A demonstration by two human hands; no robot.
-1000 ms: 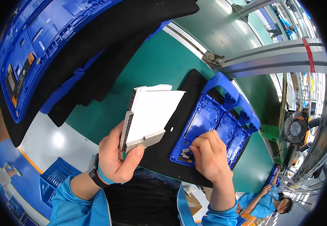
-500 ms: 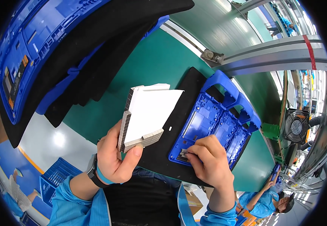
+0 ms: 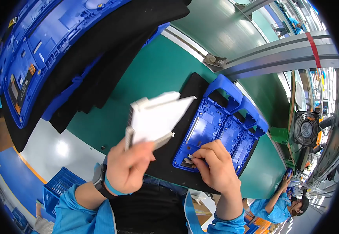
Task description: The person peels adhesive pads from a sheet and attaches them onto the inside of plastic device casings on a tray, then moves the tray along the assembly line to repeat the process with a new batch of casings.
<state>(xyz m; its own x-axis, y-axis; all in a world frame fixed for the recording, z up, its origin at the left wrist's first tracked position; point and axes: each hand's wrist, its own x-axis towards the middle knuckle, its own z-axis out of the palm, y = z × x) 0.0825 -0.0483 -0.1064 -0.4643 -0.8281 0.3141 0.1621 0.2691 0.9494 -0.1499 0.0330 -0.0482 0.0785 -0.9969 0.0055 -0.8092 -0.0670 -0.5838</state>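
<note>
My left hand (image 3: 128,167) is closed on a stack of white backing sheets (image 3: 155,121) with grey strips along its edges, tilted above the bench; the stack is blurred. To the right, a blue plastic housing (image 3: 205,126) with two handle-like loops lies open on a black foam mat (image 3: 163,162). My right hand (image 3: 218,165) is at the housing's near left corner, thumb and forefinger pinched on a small pale strip (image 3: 190,156). This strip is over a slot with dark and metallic parts (image 3: 187,162). The fingers partly hide it.
Blue housings (image 3: 52,39) on black foam are stacked at the left. The green bench (image 3: 103,128) has a metal rail (image 3: 271,64) behind it. A fan (image 3: 307,128) stands at the right. A co-worker (image 3: 276,206) in blue is at the lower right; a blue crate (image 3: 62,183) is at the lower left.
My left hand and the sheet stack have shifted slightly, its fingers now further over the stack's lower edge. My right hand stays at the housing corner, still pinching.
</note>
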